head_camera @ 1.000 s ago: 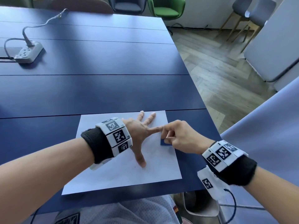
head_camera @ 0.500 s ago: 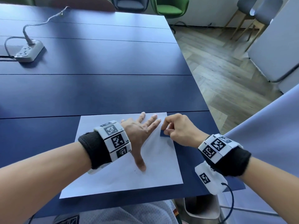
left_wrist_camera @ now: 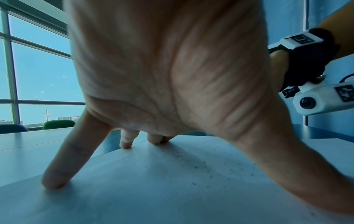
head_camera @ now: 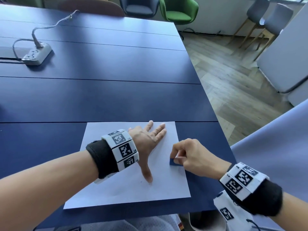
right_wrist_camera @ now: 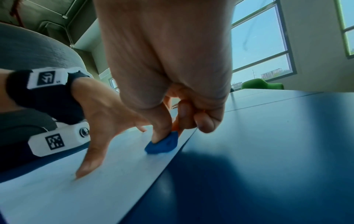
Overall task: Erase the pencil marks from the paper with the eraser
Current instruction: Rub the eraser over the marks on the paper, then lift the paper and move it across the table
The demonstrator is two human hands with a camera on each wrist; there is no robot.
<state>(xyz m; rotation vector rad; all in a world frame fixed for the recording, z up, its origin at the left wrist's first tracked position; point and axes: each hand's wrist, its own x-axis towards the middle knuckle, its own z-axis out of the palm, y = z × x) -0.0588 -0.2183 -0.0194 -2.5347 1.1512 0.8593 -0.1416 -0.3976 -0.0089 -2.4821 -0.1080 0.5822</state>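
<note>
The right hand (head_camera: 195, 157) pinches the blue eraser (head_camera: 175, 162) between thumb and fingertips, pressed to the paper (head_camera: 126, 194) near its right edge. The left hand (head_camera: 146, 140) presses flat, fingers spread, just beside the eraser.

paper (head_camera: 126, 189): 1 | eraser (head_camera: 173, 162): 1 | power strip (head_camera: 35, 55): 1 | hands: 2

Blue eraser (head_camera: 175, 162), white paper (head_camera: 116, 189), dark blue table (head_camera: 100, 97).

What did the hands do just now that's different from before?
The right hand slid the blue eraser down the paper toward the person, away from the left hand's fingertips. The left hand stayed pressed flat on the paper.
</note>
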